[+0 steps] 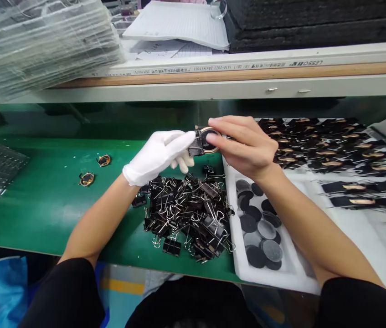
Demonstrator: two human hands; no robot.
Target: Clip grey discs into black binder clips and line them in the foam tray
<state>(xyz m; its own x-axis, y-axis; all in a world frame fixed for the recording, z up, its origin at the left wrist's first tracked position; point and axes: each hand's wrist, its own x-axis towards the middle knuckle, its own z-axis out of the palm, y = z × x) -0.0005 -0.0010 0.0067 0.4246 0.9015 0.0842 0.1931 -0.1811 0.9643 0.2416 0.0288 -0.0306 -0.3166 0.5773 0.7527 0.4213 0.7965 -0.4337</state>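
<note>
My left hand (162, 152), in a white glove, pinches a black binder clip (196, 148) at the left edge of a round watch case (208, 146). The case has a gold-coloured rim and a dark round face. My bare right hand (249, 143) grips the same case from the right, fingers over its top and thumb on its face. Below my hands lies a heap of loose black binder clips (189, 214) with silver wire handles. The back of the case is hidden.
Two gold-rimmed round parts (86, 179) lie on the green table (52, 200). A white foam tray (242, 269) holds black and clear discs (268, 229). Rows of clipped cases (346, 166) fill the right. Clear plastic trays (42, 50) and papers (179, 23) sit on the shelf above.
</note>
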